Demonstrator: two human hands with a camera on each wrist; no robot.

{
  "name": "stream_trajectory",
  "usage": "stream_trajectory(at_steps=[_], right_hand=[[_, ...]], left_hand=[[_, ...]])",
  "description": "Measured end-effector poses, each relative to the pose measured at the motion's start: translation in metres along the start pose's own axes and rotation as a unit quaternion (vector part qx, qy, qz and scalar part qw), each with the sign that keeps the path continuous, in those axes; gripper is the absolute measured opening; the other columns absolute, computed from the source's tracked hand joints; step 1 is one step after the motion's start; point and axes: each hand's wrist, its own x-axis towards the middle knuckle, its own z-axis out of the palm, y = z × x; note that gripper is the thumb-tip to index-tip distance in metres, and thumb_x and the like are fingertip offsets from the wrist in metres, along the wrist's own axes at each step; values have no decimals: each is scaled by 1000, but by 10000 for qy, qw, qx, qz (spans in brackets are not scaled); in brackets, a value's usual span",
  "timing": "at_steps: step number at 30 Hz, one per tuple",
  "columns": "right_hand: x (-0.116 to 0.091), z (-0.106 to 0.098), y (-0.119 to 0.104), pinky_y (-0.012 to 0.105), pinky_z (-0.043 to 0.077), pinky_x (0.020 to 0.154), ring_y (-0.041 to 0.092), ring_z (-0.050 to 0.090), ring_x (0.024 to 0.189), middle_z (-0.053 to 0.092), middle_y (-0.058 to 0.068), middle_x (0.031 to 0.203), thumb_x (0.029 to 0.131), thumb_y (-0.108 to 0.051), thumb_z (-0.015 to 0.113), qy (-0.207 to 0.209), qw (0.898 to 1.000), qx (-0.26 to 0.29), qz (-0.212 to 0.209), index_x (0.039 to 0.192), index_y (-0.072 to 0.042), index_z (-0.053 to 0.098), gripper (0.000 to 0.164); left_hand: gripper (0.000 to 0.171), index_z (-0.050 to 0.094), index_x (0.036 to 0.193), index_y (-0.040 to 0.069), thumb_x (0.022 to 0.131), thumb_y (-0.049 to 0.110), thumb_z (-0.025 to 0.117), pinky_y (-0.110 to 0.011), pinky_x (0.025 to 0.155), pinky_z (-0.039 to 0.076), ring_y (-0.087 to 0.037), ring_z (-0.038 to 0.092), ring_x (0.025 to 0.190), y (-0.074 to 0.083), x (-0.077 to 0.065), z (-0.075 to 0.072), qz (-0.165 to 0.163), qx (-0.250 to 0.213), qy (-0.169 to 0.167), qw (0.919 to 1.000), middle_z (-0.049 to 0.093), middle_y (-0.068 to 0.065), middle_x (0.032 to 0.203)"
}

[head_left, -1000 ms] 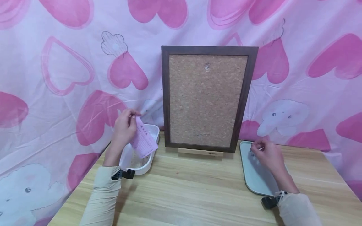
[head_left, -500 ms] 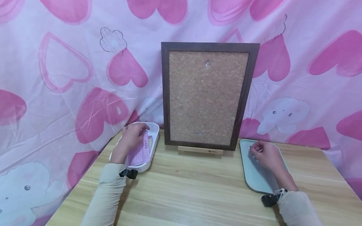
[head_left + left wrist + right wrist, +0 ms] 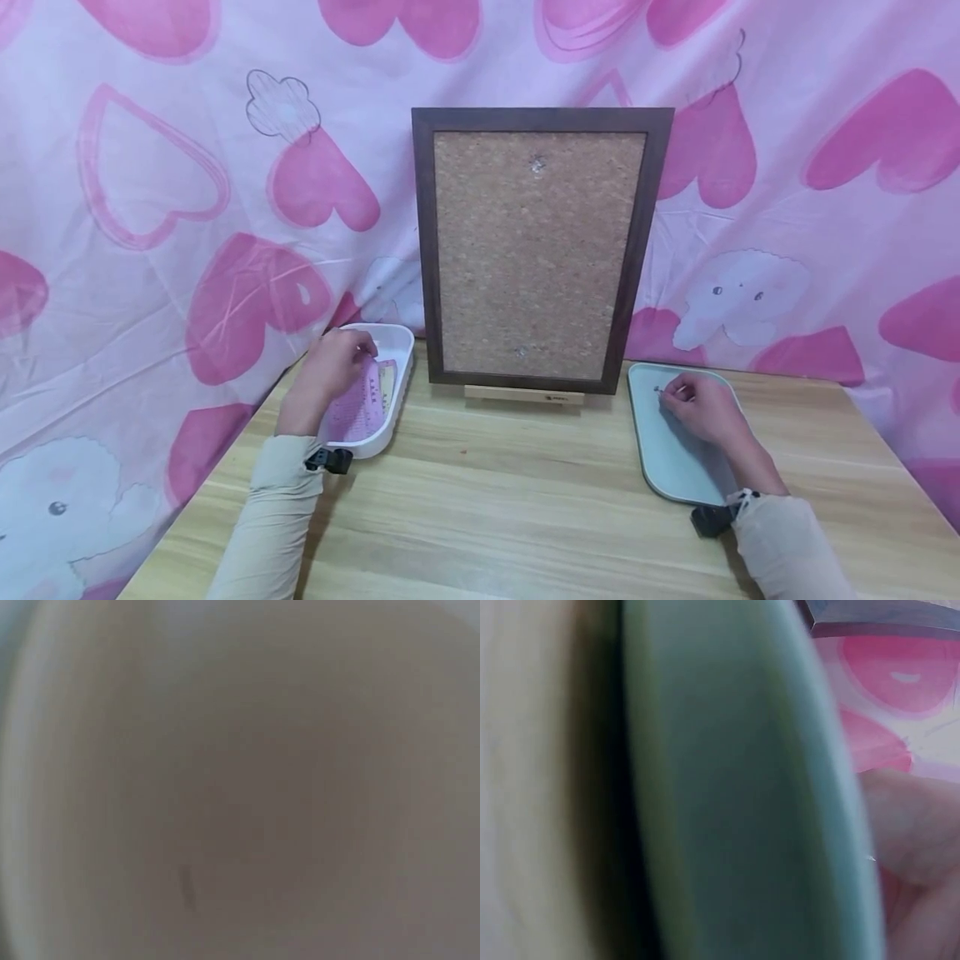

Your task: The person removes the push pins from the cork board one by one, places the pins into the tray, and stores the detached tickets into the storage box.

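Observation:
In the head view my left hand (image 3: 326,375) is at the white plastic basket (image 3: 401,400), fingers curled at the upper edge of a purple printed paper slip (image 3: 356,408) lying inside. A yellowish slip (image 3: 387,383) shows beside it. Over the pale green tray (image 3: 675,467), my right hand (image 3: 701,408) has thumb and forefinger together at a tiny push pin (image 3: 657,390), which the fingertips partly hide. The right wrist view shows the tray's edge (image 3: 742,787) and part of the right hand (image 3: 919,840). Only a blurred surface fills the left wrist view.
A dark-framed cork board (image 3: 532,258) stands upright between the hands on a small wooden stand (image 3: 523,397). Shiny clear pins sit near its top (image 3: 537,164) and bottom (image 3: 521,352). Behind it hangs a pink heart-patterned cloth (image 3: 225,308). The wooden table (image 3: 487,517) extends in front.
My left hand has lowered the purple slip from above the basket down into it. The right hand stays over the tray with little movement. The head view has shifted slightly.

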Motion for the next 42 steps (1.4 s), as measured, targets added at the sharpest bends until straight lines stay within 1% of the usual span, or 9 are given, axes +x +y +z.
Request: stream_trajectory(at_steps=[4, 8, 12, 15, 21, 28, 34, 38, 42], right_hand=[[0, -5, 5, 30, 51, 65, 25, 62, 85, 74, 17, 99, 101, -18, 73, -203, 9998, 84, 23, 108, 0, 74, 19], [-2, -12, 13, 31, 52, 70, 27, 63, 90, 72, 18, 106, 104, -20, 70, -490, 9986, 141, 110, 114, -2, 72, 21], [-3, -17, 18, 31, 51, 72, 25, 61, 91, 72, 12, 103, 103, -15, 71, -775, 9968, 74, -203, 112, -6, 75, 14], [-4, -19, 17, 29, 50, 72, 22, 59, 91, 70, 8, 101, 102, -11, 71, -944, 9945, 19, -455, 110, -10, 77, 10], [-8, -18, 10, 28, 46, 70, 21, 56, 88, 68, 8, 98, 102, -9, 71, -908, 9944, 16, -543, 107, -8, 76, 7], [-2, -10, 7, 31, 46, 72, 25, 57, 89, 66, 12, 98, 103, -11, 69, -731, 9968, -74, -307, 109, -3, 74, 11], [2, -5, 3, 33, 47, 73, 26, 57, 91, 66, 13, 100, 104, -13, 68, -863, 9962, -26, -61, 112, -1, 74, 15], [5, -6, 3, 34, 51, 76, 27, 59, 92, 68, 16, 103, 103, -11, 68, -941, 9955, 8, -108, 113, 0, 73, 16], [6, -11, 3, 38, 56, 80, 29, 61, 94, 69, 20, 107, 102, -10, 69, -1054, 9944, -77, -88, 116, 4, 71, 20]], left_hand=[[19, 81, 98, 6, 90, -8, 71, -60, 95, 52, -40, 71, 101, -2, -1, 0, -97, -24, -144, 9998, 80, -15, 102], [15, 81, 101, 7, 94, -3, 72, -58, 99, 55, -38, 73, 105, 3, 1, 2, 96, -85, -276, 9995, 81, -13, 104], [13, 81, 102, 7, 95, 0, 73, -57, 99, 56, -38, 74, 107, 9, 4, 3, 275, -96, -257, 9992, 81, -13, 104], [12, 81, 100, 7, 94, 0, 74, -58, 96, 56, -39, 74, 105, 9, 3, 1, 279, 27, -172, 9995, 81, -15, 103], [11, 81, 98, 8, 94, 0, 75, -59, 91, 56, -38, 73, 101, 5, -4, -2, 200, 267, -237, 9992, 79, -17, 103], [10, 81, 101, 5, 93, 0, 76, -56, 98, 58, -41, 73, 104, 4, -4, 0, 466, 119, -127, 9988, 80, -18, 103], [17, 80, 110, 0, 93, -1, 77, -58, 105, 55, -45, 73, 112, -1, -10, 2, 273, -31, -388, 9989, 81, -20, 110], [18, 80, 111, 1, 94, 1, 76, -59, 105, 55, -45, 73, 113, -1, -10, -2, 252, -7, -370, 9990, 81, -20, 111], [16, 80, 109, 1, 94, 2, 74, -58, 105, 55, -44, 73, 112, 4, -9, -7, 370, 41, -278, 9989, 81, -19, 110]])
